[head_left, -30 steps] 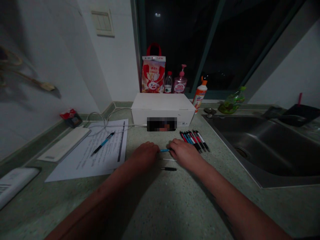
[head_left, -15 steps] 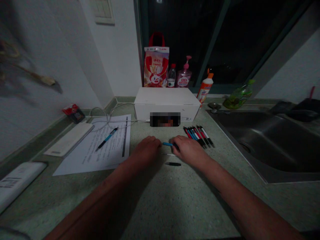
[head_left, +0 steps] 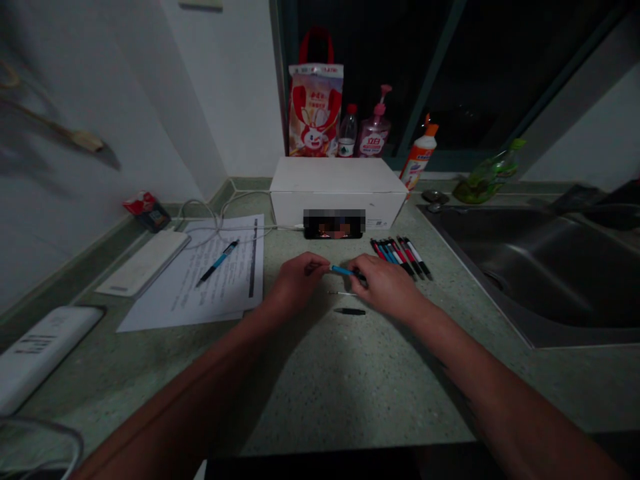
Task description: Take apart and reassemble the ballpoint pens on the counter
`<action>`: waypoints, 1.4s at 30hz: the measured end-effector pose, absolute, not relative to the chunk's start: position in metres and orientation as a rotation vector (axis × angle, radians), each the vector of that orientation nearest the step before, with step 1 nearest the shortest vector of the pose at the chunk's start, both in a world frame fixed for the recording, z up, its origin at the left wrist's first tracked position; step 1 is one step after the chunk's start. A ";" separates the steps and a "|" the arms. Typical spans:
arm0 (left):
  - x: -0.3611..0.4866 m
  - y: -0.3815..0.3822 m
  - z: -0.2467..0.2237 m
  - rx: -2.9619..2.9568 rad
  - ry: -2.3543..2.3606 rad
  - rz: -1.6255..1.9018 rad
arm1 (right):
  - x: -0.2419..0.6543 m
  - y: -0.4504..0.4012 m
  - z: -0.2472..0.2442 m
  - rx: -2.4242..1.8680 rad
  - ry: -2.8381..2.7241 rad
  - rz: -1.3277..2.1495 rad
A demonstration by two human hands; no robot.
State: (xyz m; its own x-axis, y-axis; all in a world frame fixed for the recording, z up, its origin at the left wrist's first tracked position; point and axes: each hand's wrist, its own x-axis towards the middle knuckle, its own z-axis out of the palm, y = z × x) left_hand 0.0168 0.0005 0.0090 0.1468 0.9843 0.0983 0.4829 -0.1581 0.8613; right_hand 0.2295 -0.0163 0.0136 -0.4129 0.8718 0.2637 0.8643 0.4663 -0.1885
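Note:
A blue pen barrel point(head_left: 342, 270) lies in the fingers of my right hand point(head_left: 385, 280), which is closed round its dark end. My left hand point(head_left: 301, 279) is pinched at the barrel's left end; what its fingertips hold, if anything, is too small to make out. Just below the barrel, a thin pen refill point(head_left: 341, 293) rests on the counter, partly behind my right hand. Nearer to me lies a black pen tip section point(head_left: 350, 311). Beside my right hand, several pens point(head_left: 400, 257) in red, blue, white and black lie in a row.
A blue and black pen point(head_left: 218, 263) lies on a printed sheet point(head_left: 220, 313) at the left. Behind my hands a phone point(head_left: 313, 231) leans against a white box point(head_left: 337, 177). The sink point(head_left: 530, 267) is at the right, and a white power bank point(head_left: 145, 263) touches the sheet.
The view has tilted down slightly, so the scene sits higher. My left fingers have turned into a visible pinch at the barrel's left end; the right hand still holds the barrel.

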 end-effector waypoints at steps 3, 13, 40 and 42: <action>0.017 -0.001 0.010 1.762 1.431 0.884 | 0.229 -0.017 0.016 -1.509 -2.398 0.041; 0.018 -0.001 0.011 1.784 1.400 0.857 | 0.227 -0.020 0.018 -1.447 -2.469 0.077; 0.025 -0.007 -0.003 1.772 1.266 0.865 | 0.229 -0.021 0.014 -1.457 -2.464 0.073; 0.022 -0.008 -0.003 1.885 1.327 0.789 | 0.230 -0.021 0.015 -1.479 -2.433 0.062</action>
State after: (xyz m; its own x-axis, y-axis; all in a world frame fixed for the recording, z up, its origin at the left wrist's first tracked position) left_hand 0.0223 -0.0083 -0.0027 0.2930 0.9520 0.0886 0.5322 -0.2393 0.8121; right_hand 0.2299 -0.0206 0.0145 -0.4293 0.8745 0.2257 0.8619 0.4713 -0.1869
